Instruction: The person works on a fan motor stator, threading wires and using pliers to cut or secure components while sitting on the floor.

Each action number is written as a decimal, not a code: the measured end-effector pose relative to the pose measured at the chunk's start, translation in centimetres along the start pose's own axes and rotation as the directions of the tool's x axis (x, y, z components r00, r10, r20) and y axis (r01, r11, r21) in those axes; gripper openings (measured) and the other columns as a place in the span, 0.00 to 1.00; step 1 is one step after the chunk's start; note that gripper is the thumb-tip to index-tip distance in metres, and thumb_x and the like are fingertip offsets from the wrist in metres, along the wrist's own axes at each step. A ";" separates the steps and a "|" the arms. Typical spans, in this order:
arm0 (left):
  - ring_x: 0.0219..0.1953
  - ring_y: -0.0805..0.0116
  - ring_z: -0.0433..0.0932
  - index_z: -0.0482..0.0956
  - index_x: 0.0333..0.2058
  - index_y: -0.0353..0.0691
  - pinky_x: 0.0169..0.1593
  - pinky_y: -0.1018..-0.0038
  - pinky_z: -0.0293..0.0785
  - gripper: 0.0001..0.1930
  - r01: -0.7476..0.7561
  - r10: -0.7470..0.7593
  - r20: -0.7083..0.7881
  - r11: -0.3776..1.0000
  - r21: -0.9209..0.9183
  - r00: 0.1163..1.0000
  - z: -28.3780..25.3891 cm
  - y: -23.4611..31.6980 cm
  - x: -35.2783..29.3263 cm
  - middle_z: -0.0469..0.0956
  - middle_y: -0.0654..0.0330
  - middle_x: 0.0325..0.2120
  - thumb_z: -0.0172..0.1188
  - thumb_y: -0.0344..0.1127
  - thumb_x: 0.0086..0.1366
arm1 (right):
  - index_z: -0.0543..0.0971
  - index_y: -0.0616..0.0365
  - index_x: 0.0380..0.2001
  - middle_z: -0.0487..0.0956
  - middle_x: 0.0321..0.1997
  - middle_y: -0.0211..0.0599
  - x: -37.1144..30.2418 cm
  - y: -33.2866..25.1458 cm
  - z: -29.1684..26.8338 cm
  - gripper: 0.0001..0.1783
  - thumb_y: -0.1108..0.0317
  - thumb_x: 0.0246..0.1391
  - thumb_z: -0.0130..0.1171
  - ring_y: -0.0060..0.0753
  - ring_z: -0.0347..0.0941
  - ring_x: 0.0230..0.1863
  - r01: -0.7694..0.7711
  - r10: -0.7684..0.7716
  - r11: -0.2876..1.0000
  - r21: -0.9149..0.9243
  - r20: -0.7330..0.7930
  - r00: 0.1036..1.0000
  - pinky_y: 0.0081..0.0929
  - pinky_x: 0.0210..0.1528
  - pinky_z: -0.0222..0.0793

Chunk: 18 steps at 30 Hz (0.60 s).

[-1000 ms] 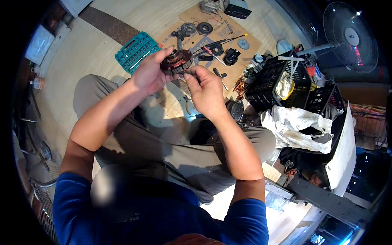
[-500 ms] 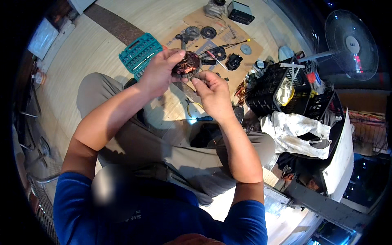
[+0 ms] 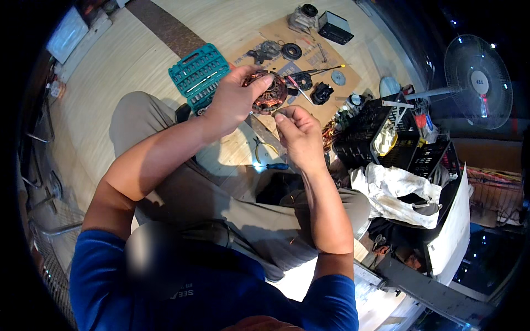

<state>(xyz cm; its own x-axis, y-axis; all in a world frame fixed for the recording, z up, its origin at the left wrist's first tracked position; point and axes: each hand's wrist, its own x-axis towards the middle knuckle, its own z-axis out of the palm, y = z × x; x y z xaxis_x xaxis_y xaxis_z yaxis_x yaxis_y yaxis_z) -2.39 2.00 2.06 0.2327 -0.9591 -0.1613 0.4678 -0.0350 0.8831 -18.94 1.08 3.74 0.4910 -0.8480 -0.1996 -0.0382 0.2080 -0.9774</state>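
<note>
A round motor part with copper windings (image 3: 271, 98), like an alternator stator, is held up above the floor in front of me. My left hand (image 3: 234, 99) grips it from the left, thumb across its upper face and the other fingers mostly hidden behind. My right hand (image 3: 301, 132) is pinched at the part's lower right edge. Whatever lies between thumb and forefinger is too small to make out. On the floor below are pliers with yellow handles (image 3: 270, 147) and a blue-handled screwdriver (image 3: 277, 166).
A teal socket set (image 3: 193, 59) lies open beyond my left hand. Flattened cardboard (image 3: 349, 70) carries several dark round parts, a black housing (image 3: 321, 93) and a car radio (image 3: 335, 27). At right stand a black crate (image 3: 406, 140), a white cloth (image 3: 381, 179) and a fan (image 3: 479, 83).
The wound part has tilted, so more of its round face and copper shows. The whole view has shifted slightly. My right fingers stay pinched near its lower edge.
</note>
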 end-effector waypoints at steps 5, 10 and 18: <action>0.33 0.71 0.80 0.68 0.50 0.26 0.31 0.77 0.79 0.22 -0.056 0.056 0.004 0.998 -0.003 0.998 0.0 0.1 0.0 0.78 0.54 0.36 0.59 0.37 0.64 | 0.76 0.61 0.34 0.67 0.18 0.19 0.1 0.0 -0.3 0.05 0.70 0.60 0.55 0.10 0.55 0.17 0.010 -0.010 0.999 -0.033 0.004 1.000 0.13 0.18 0.49; 0.35 0.72 0.79 0.68 0.50 0.25 0.34 0.78 0.78 0.22 0.074 -0.071 0.044 0.996 -0.057 0.996 -0.3 0.8 -0.2 0.77 0.52 0.39 0.59 0.37 0.64 | 0.76 0.62 0.36 0.68 0.19 0.18 -0.1 -0.5 -0.4 0.06 0.71 0.60 0.55 0.09 0.57 0.18 0.033 -0.031 0.994 -0.102 0.027 0.999 0.12 0.20 0.51; 0.41 0.72 0.77 0.67 0.51 0.25 0.45 0.77 0.74 0.25 -0.130 0.128 0.032 0.986 0.100 0.991 -0.6 -0.5 0.1 0.77 0.52 0.41 0.61 0.37 0.63 | 0.77 0.62 0.35 0.68 0.19 0.18 0.0 0.0 -0.5 0.06 0.70 0.59 0.56 0.09 0.57 0.18 0.057 -0.055 0.992 -0.115 0.018 0.998 0.12 0.20 0.51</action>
<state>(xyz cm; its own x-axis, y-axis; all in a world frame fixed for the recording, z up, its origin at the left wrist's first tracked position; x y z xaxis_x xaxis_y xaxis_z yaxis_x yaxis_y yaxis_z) -2.08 2.07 1.38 0.2632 -0.9642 -0.0331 0.3463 0.0624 0.9360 -19.41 0.82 3.74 0.5079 -0.8492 -0.1445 -0.1101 0.1024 -0.9886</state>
